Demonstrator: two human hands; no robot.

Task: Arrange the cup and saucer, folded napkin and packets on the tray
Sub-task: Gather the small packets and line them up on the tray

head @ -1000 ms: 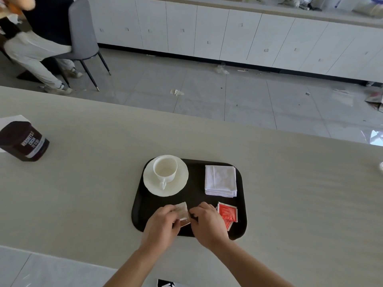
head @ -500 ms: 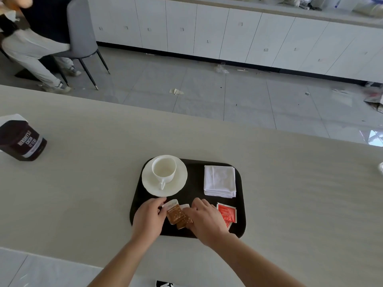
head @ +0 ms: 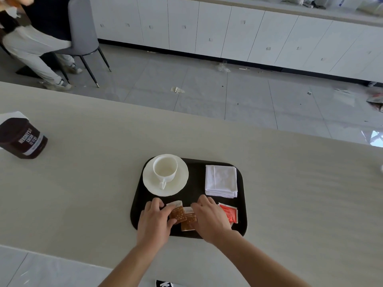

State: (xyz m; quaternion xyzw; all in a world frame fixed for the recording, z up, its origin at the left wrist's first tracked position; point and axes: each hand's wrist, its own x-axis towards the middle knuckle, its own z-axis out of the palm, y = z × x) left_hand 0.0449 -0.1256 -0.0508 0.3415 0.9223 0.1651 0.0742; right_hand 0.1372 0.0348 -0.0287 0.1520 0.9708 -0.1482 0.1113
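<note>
A dark rounded-rectangular plastic tray (head: 240,220) lies on the pale beige counter (head: 300,204). In the tray's far left corner a white ceramic cup (head: 165,169) stands on a round white saucer (head: 180,183), its handle pointing toward the person. In the tray's far right corner lies a folded white cloth napkin (head: 221,180). Along the tray's near edge, two small brown packets (head: 183,216) lie overlapping, flat on the tray. The left hand (head: 154,221) has its fingertips on the left packet's edge; the right hand (head: 211,218) touches the right one. Neither grip is clenched; both hands rest loosely with fingers curled on the packets. A red square packet (head: 230,212) lies just right of the right hand, near the tray's near right corner. Far left of the tray a dark brown cocoa tub (head: 20,139) stands on the counter.
</note>
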